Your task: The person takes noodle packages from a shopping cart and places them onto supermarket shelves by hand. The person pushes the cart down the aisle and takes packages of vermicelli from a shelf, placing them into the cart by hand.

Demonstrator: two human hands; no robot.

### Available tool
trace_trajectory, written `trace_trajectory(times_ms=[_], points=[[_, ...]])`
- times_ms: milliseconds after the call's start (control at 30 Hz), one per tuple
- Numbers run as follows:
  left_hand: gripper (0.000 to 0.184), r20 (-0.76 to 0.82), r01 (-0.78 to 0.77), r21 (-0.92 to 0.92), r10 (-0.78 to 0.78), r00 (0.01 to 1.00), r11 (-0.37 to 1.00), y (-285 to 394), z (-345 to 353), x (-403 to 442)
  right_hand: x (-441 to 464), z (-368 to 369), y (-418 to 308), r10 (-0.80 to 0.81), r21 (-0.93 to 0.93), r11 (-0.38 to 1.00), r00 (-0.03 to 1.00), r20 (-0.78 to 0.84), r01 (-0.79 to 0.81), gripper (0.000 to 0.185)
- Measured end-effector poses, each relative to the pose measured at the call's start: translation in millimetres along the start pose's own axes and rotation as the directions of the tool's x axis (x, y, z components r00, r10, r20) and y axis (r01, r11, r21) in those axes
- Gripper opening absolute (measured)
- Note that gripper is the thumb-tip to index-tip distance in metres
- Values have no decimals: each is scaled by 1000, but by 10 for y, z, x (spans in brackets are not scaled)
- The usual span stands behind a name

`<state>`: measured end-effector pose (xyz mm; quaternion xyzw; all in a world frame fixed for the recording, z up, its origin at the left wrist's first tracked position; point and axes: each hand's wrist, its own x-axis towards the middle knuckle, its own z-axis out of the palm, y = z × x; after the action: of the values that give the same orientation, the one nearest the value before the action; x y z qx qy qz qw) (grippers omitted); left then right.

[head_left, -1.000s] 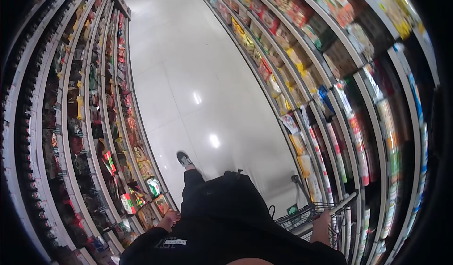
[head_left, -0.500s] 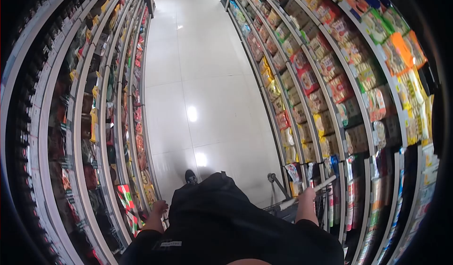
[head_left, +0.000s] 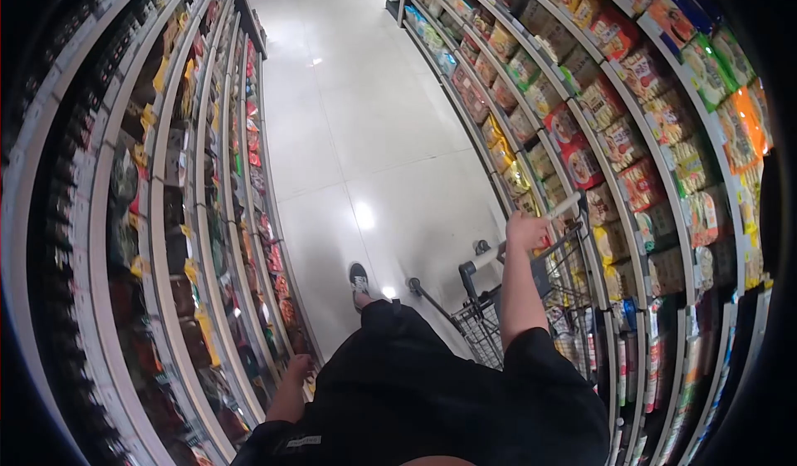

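My right hand point(head_left: 526, 232) is wrapped round the pale handle bar point(head_left: 566, 206) of a shopping cart. The dark wire cart point(head_left: 480, 341) stands at my right side, turned at an angle and partly hidden behind my forearm. Low at my left side hangs my left hand point(head_left: 299, 370), fingers loosely bent with nothing visible in them. It is nearest to the packets on the lower left shelf point(head_left: 278, 300), and no contact shows.
Long shelves line both sides of the aisle. Bagged noodle-like packs point(head_left: 621, 144) fill the right shelves; dark bottles point(head_left: 66, 217) and packets stand on the left. A pale tiled floor point(head_left: 349, 125) runs ahead, with my shoe point(head_left: 359, 278) on it.
My right hand has moved forward with the cart handle, and more of the cart has swung into view. One shoe has come forward. The view has shifted along the aisle.
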<state>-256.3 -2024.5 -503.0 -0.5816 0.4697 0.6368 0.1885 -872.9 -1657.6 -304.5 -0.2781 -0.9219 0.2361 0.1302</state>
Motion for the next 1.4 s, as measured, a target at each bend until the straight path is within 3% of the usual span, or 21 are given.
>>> trace_trajectory(times_ms=[33, 100, 133, 167, 233, 300, 367, 433, 533, 733, 833, 933, 967, 1033, 1067, 1100, 1200, 1233, 1333, 1400], points=[[12, -9, 19, 21, -19, 1000, 1000, 172, -50, -4, -64, 205, -324, -80, -37, 996, 997, -9, 80, 93], [12, -34, -3, 131, 8, 999, 991, 718, -61, -250, -302, 420, -1070, -174, 74, 983, 983, 53, 170, 99], [11, -11, -34, 191, 37, 999, 981, 1002, -119, -296, -389, 566, -1384, -312, -43, 949, 950, 10, 312, 95], [9, 13, -67, 250, 66, 998, 966, 1288, -178, -344, -457, 704, -1713, -451, -162, 882, 892, -20, 443, 91], [10, 59, -260, 361, 257, 965, 896, 1479, -492, 140, -697, 744, -2466, -656, -218, 706, 738, 156, 674, 74], [14, -89, -105, -56, 100, 991, 993, 1855, -527, 184, -1012, 1194, -2988, -693, -204, 588, 617, 372, 783, 68], [14, -129, -97, -146, 78, 989, 985, 2200, -562, 293, -1385, 1142, -3666, -568, -116, 559, 482, 667, 821, 60], [17, -153, -101, -158, 77, 985, 982, 2499, -555, 314, -1548, 1477, -4103, -569, -37, 540, 398, 720, 841, 55], [20, -142, -117, -105, 101, 985, 988, 2729, -589, 470, -1731, 1914, -4665, -644, 53, 466, 298, 705, 883, 53], [22, -109, -70, 126, 84, 990, 990, 3087, -649, 649, -2116, 2287, -5493, -722, 278, 467, 180, 669, 840, 45], [29, -87, -132, 275, 162, 983, 952, 3278, -659, 719, -2234, 2479, -5705, -774, 369, 377, 70, 630, 849, 44], [36, -54, -55, 384, 82, 995, 922, 3589, -707, 970, -2294, 2601, -5873, -786, 402, 281, -31, 618, 872, 46], [34, -8, -177, 240, 184, 983, 955, 3635, -702, 1049, -2285, 2614, -5936, -784, 414, 244, -73, 616, 877, 49], [28, 125, -360, 361, 338, 933, 861, 3571, -829, 1668, -2226, 2626, -6005, -768, 438, 164, -164, 619, 884, 57], [25, 189, -450, 403, 409, 893, 797, 3628, -870, 1884, -2193, 2644, -5998, -804, 472, 137, -181, 567, 871, 61], [18, -69, -62, 264, 83, 994, 963, 4544, -582, 1228, -2142, 2683, -5975, -837, 504, 109, -195, 511, 857, 66], [18, 58, -117, -29, 119, 991, 993, 4792, -627, 2015, -1850, 2617, -6002, -905, 514, 70, -162, 392, 855, 79], [21, 15, -28, -65, 30, 999, 997, 5055, -578, 2098, -1728, 2583, -5990, -920, 506, 70, -140, 365, 860, 84], [26, 0, -163, 189, 165, 986, 968, 5869, -495, 2388, -1310, 2746, -5879, -907, 523, 206, -38, 419, 827, 84], [30, 1, -279, 189, 284, 959, 942, 6530, -386, 2490, -958, 2773, -5903, -861, 479, 235, -47, 507, 846, 78]])
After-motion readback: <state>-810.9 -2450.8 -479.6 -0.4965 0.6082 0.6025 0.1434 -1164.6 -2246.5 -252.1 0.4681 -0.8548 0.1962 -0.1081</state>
